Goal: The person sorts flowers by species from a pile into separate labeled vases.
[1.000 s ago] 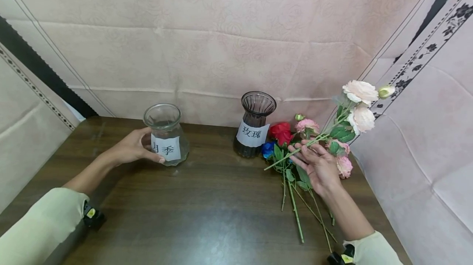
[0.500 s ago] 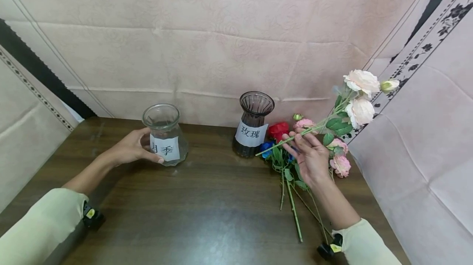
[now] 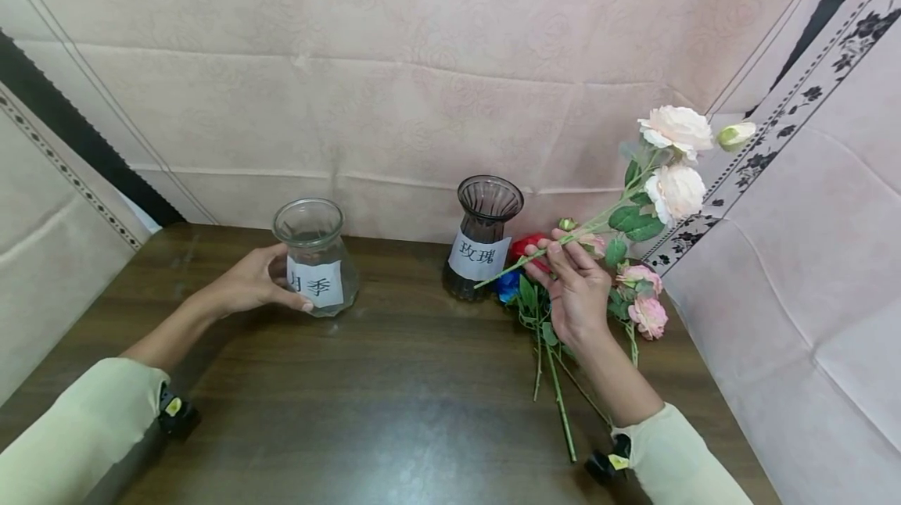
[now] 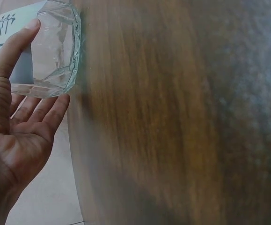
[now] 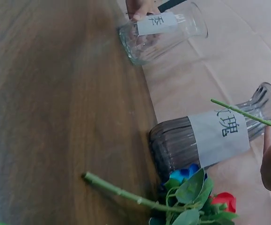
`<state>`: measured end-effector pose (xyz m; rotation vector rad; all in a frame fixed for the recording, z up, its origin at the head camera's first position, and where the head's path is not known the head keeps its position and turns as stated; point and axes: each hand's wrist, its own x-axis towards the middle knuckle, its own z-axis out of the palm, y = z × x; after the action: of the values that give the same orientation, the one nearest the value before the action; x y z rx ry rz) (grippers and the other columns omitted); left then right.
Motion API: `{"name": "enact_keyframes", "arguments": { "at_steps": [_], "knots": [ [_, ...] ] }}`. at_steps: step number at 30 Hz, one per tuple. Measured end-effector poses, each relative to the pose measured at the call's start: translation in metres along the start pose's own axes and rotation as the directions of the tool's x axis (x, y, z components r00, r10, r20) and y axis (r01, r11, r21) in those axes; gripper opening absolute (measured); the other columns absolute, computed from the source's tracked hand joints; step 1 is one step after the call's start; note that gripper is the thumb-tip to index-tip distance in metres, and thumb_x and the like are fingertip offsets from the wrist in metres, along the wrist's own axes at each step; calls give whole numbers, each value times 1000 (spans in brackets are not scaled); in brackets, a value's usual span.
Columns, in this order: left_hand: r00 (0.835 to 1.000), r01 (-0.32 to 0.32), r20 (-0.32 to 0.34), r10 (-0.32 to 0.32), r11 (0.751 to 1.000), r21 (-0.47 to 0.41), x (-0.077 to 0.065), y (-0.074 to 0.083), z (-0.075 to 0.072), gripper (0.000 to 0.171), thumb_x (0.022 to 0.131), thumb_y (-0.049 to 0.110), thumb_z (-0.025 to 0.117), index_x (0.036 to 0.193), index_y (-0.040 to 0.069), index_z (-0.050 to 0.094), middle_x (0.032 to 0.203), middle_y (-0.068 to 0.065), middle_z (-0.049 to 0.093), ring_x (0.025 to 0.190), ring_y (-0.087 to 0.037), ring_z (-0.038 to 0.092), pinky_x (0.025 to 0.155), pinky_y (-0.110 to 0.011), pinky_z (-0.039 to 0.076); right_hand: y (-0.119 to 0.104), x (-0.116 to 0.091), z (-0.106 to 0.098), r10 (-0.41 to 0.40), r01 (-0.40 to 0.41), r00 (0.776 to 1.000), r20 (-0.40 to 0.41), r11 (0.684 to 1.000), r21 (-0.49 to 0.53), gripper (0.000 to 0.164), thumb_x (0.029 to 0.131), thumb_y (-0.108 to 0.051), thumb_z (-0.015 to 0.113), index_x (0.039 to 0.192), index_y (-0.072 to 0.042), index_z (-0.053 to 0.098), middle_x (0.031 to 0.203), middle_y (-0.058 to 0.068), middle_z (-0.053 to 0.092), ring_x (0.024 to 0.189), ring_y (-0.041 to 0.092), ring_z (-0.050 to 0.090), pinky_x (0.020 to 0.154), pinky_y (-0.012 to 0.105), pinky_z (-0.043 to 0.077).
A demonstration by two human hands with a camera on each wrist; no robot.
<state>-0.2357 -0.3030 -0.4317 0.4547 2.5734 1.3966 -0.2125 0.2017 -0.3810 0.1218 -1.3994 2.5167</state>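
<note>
Brown worktop (image 3: 317, 395): left grip (image 3: 256, 282) round the clear vase (image 3: 317, 274) standing there, right grip (image 3: 577, 294) pinching the raised flower (image 3: 637, 222).
Flower likely light, springy: hold its stem (image 3: 517, 264); clear vase likely slick, fragile: cup it low.

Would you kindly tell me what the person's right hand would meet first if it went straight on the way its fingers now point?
Probably the smoky-grey, fluted glass vase with a white label, though depth is unclear: the right hand might brush the red, full-petalled flower behind its fingertips first.
</note>
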Motion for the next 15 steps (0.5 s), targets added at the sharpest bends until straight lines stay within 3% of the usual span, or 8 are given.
{"name": "enact_keyframes", "arguments": {
  "at_steps": [6, 12, 15],
  "knots": [
    [1000, -10, -4, 10, 1000, 4, 1, 1, 1, 100, 83, 17, 103, 164, 3, 48, 151, -22, 71, 139, -41, 70, 110, -33, 61, -1, 3, 14, -18, 18, 999, 29, 1000, -7, 17, 113, -6, 65, 124, -9, 77, 102, 3, 85, 96, 19, 86, 86, 37, 72],
    [1000, -19, -4, 19, 1000, -13, 1, -1, 1, 99, 82, 15, 103, 164, 2, 48, 152, -22, 70, 139, -41, 70, 103, -19, 59, 0, 7, 32, -35, 35, 999, 35, 999, 18, 16, 112, -5, 66, 123, -8, 77, 103, 5, 84, 98, 22, 86, 88, 40, 72],
    [1000, -20, 0, 20, 1000, -16, 1, -2, 1, 100, 83, 15, 103, 165, 2, 47, 153, -23, 69, 140, -43, 69, 102, -18, 58, 2, 9, 41, -62, 62, 997, 50, 998, 3, 17, 113, -5, 65, 126, -7, 76, 104, 4, 84, 99, 21, 86, 89, 39, 71]
  ]
}}
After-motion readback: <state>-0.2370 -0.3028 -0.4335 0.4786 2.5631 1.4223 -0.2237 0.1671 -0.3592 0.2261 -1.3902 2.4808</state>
